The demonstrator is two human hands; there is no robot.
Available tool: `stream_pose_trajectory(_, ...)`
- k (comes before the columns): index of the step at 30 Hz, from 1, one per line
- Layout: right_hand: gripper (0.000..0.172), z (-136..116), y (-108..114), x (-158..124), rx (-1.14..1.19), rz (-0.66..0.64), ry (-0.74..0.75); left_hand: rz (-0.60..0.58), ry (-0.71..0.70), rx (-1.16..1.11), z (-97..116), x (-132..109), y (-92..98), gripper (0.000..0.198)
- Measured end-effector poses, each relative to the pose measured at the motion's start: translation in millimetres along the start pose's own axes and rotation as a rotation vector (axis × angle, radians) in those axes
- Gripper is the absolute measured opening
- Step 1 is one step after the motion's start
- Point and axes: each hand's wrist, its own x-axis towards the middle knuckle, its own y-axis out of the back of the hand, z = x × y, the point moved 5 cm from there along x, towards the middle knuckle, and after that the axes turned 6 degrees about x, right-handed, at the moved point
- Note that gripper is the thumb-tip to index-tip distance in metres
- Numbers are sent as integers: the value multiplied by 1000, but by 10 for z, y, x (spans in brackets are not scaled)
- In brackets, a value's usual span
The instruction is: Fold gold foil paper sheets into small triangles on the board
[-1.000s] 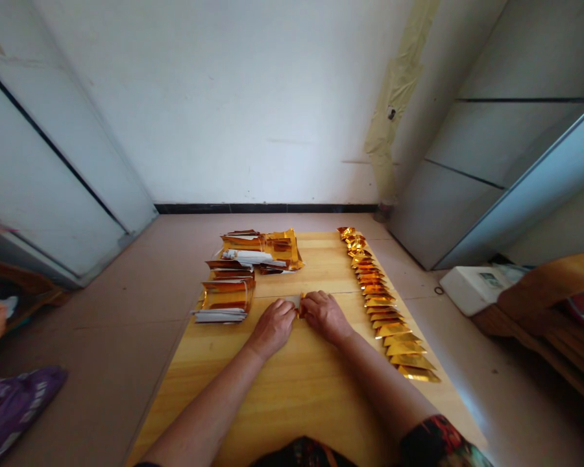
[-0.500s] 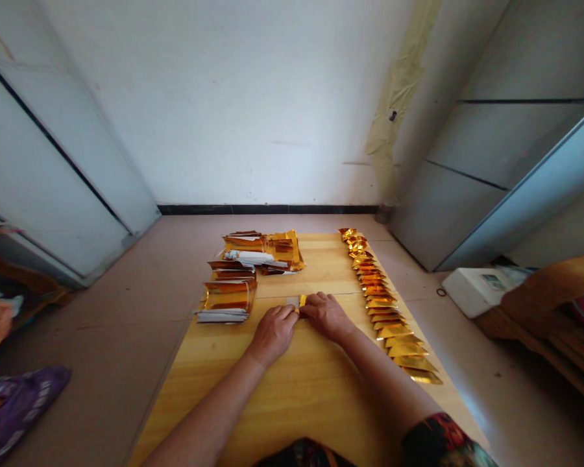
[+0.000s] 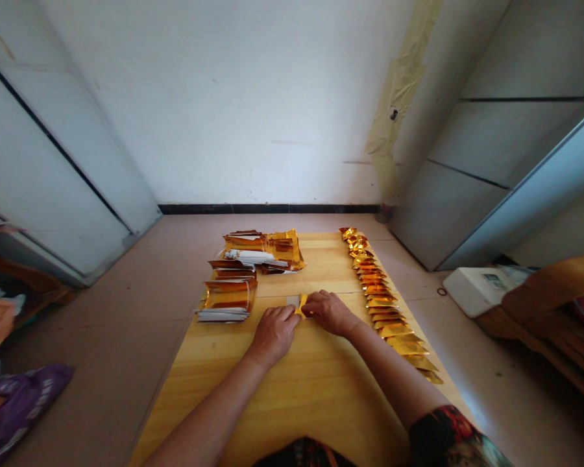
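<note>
Your grip is narrow, left hand (image 3: 274,333) and right hand (image 3: 331,314) both pinching the gold-and-grey sheet (image 3: 292,300), which lies left of the folded gold row (image 3: 382,302), its long axis too covered to tell, your right hand nearer that row.

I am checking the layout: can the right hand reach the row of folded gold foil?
Probably yes: only tabletop shows between the right hand and the row of folded gold foil, though it holds gold foil paper.
</note>
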Motion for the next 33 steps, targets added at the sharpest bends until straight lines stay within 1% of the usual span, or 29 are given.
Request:
stream_pose_trajectory(3,24,80,-4,-11,73,4,74,-1,-14,-11,-29,10,-5,25)
stream_pose_trajectory(6,22,132,-25,-17,94,23,115,-1,-57,-38,-92,43,8,27)
stream_pose_trajectory(10,18,114,-51,-13,43,44,125,-3,-117,-94,-187,108,38,26)
stream_pose_trajectory(15,21,56,-61,-9,-84,-2,161,-1,-126,-153,-250,160,44,19)
stream_pose_trajectory(18,22,48,-48,7,-123,-39,182,-8,-121,-154,-265,163,24,15)
stream_pose_trajectory(21,23,25,-40,32,-177,-69,244,-20,-119,-143,-266,158,5,12)
stream_pose_trajectory(25,27,-9,-33,43,-249,-62,344,-9,-115,-134,-244,145,5,12)
stream_pose_trajectory(29,25,-21,-11,46,-243,-46,396,10,-117,-127,-219,129,4,12)
stream_pose_trajectory(33,27,-30,-47,59,-331,-70,456,24,-122,-119,-219,116,-2,11)
